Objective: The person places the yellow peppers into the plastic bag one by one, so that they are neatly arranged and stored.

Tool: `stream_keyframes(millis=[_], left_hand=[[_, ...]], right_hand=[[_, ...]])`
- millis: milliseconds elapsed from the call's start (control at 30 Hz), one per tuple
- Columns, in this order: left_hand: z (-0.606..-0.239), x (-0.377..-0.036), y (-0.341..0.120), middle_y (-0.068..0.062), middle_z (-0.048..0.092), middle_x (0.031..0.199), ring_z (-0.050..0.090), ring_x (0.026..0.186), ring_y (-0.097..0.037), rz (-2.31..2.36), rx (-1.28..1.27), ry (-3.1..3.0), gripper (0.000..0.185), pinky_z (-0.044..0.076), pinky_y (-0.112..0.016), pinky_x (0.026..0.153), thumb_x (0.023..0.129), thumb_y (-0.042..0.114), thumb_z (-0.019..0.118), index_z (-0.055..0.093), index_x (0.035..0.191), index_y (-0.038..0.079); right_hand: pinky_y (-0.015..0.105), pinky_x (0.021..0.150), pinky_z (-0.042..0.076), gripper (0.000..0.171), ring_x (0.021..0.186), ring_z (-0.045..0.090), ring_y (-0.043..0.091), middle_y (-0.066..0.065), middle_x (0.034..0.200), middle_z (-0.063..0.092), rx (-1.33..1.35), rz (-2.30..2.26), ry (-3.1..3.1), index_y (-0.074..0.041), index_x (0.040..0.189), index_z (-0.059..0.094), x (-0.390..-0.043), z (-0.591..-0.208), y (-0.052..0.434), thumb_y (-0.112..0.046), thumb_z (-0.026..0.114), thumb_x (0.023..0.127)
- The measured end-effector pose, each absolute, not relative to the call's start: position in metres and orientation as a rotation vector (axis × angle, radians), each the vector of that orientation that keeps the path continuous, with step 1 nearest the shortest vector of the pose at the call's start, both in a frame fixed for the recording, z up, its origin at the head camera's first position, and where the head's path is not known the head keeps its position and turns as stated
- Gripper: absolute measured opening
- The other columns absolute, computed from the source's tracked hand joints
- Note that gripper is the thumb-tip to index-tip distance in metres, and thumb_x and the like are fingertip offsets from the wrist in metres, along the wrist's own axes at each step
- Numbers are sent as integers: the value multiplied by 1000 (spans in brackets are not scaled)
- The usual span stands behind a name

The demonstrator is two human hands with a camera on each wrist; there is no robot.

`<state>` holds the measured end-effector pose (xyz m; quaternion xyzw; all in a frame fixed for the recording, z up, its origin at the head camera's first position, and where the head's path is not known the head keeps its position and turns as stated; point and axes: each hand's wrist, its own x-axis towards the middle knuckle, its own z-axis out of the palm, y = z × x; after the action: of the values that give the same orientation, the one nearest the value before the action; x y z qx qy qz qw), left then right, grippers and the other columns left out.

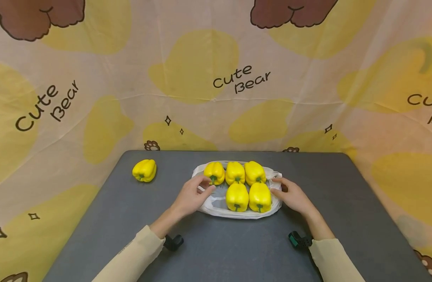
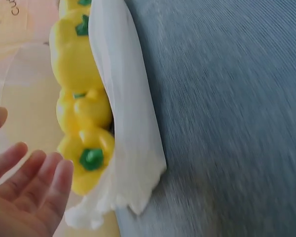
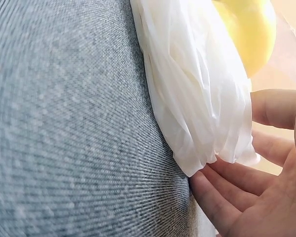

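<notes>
Several yellow bell peppers point(image 1: 237, 197) with green stems sit in two rows inside a white plastic bag point(image 1: 233, 214), its sides folded down around them. My left hand point(image 1: 194, 196) hovers at the bag's left end with fingers loosely bent, holding nothing. The left wrist view shows its fingertips spread, close to a pepper point(image 2: 91, 163). At the other end, my right hand point(image 1: 291, 194) touches the bag. In the right wrist view its fingers reach behind the bunched plastic point(image 3: 207, 113), thumb and fingers standing apart. Whether they press on it is hard to see.
One more yellow bell pepper point(image 1: 144, 170) lies on its own at the table's back left. The dark grey table point(image 1: 230, 246) reaches back to a printed cloth backdrop point(image 1: 198, 70). Black straps with small devices point(image 1: 300, 239) sit at both wrists.
</notes>
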<state>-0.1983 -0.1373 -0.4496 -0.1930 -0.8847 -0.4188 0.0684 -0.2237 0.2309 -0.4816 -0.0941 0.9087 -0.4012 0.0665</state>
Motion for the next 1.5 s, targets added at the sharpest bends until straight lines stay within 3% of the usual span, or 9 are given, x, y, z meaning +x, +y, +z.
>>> stream_keyframes(millis=[367,667,933,1033,1267,1500], left_hand=[[-447,-206,-174,-3,64,97,62,86,-17,-1187,-490,-2609,21,60,-36,79,97,16,69,69,112,2],[-447,-216,-203,-5,67,99,64,90,-20,-1121,-375,-2564,16,59,-39,80,97,19,69,70,107,7],[-443,-223,-231,-10,66,102,62,92,-24,-1131,-298,-2509,21,57,-45,83,98,20,67,69,110,2],[-442,-226,-243,-10,66,103,61,93,-23,-1119,-256,-2497,25,56,-40,83,100,23,67,68,113,2],[-432,-234,-265,-10,65,103,60,94,-22,-1075,-207,-2484,28,47,-12,76,100,28,66,68,110,2],[-427,-241,-284,-13,65,102,61,94,-26,-994,-157,-2474,31,44,-9,74,101,30,65,67,110,0]], right_hand=[[60,103,45,57,123,53,41,27,145,51,-279,-1194,2750,-2,145,53,-224,-481,231,-36,63,100],[60,103,45,56,123,53,40,27,145,51,-269,-1201,2745,-2,144,53,-224,-480,231,-36,63,100],[60,104,44,56,124,52,41,27,146,51,-265,-1201,2742,-2,144,53,-224,-481,230,-36,63,100],[61,105,43,56,125,52,41,27,146,50,-266,-1208,2739,-3,144,53,-224,-481,230,-35,63,100],[61,105,43,56,122,52,41,27,146,50,-257,-1196,2732,-3,145,53,-224,-481,229,-35,63,100],[61,106,43,56,125,51,42,27,147,49,-254,-1218,2727,-3,145,53,-224,-481,230,-35,63,100]])
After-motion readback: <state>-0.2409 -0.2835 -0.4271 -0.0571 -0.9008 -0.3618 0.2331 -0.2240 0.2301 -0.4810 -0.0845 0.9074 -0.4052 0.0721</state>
